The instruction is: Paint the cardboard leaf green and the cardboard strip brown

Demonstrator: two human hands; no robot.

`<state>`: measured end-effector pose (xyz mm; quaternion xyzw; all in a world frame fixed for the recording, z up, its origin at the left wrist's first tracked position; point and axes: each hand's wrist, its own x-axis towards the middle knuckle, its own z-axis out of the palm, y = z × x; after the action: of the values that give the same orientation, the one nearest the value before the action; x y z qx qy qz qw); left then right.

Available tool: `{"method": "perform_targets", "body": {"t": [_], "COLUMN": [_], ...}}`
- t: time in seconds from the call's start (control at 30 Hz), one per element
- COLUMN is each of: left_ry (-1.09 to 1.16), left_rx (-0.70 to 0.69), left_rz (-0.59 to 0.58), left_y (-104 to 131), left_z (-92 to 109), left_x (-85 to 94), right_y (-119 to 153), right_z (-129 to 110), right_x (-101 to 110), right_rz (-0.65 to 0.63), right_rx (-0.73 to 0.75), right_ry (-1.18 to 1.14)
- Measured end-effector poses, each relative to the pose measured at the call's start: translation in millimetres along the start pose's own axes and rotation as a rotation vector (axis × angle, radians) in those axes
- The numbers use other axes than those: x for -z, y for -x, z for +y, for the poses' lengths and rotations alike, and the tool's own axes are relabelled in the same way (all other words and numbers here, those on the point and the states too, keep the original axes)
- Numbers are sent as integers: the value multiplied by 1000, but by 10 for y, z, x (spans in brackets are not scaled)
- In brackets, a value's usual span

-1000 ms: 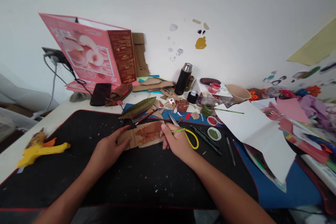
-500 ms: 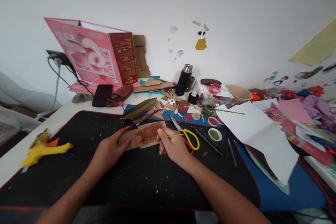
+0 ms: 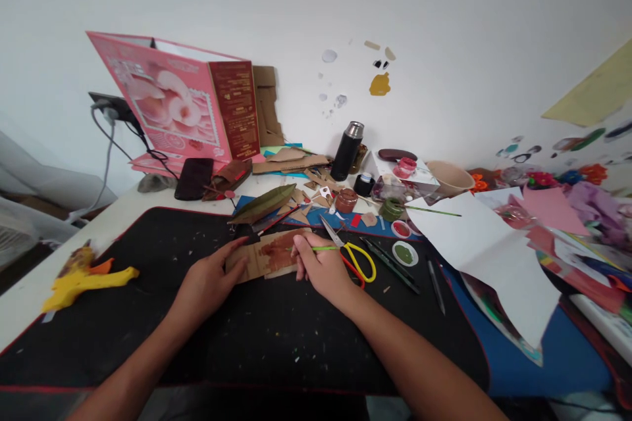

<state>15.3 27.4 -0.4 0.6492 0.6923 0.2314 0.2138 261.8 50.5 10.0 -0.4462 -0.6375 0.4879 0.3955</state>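
A flat, oblong brown cardboard piece [image 3: 271, 255], streaked reddish-brown across its right part, lies on the black mat [image 3: 247, 335] between both hands. Its long axis runs left to right, right end slightly farther. The left grip [image 3: 210, 279] rests on its left end, thumb and fingers spread; the right grip [image 3: 323, 270] pinches a slim green-handled paintbrush [image 3: 324, 248] pointing left over the paint.

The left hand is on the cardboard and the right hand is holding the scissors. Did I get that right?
Not quite: the right hand is holding a thin green brush, not the scissors, which lie on the mat just beyond it. The head view shows this. The left hand is on the cardboard, as you said.
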Motion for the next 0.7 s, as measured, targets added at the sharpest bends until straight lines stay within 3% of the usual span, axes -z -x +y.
{"method": "perform_targets", "body": {"t": [0.3, 0.53, 0.7], "left_ry": [13, -34, -29], "left_rx": [8, 13, 13], "left_rz": [14, -10, 8], "left_y": [5, -2, 0], "left_z": [18, 11, 25], "left_x": [-4, 16, 19], "right_y": [219, 186, 188], "right_z": [-20, -1, -3], "right_x": [162, 153, 364], "right_rz": [-34, -26, 41], "right_rx": [-68, -50, -47], "right_ry": [-19, -9, 7]}}
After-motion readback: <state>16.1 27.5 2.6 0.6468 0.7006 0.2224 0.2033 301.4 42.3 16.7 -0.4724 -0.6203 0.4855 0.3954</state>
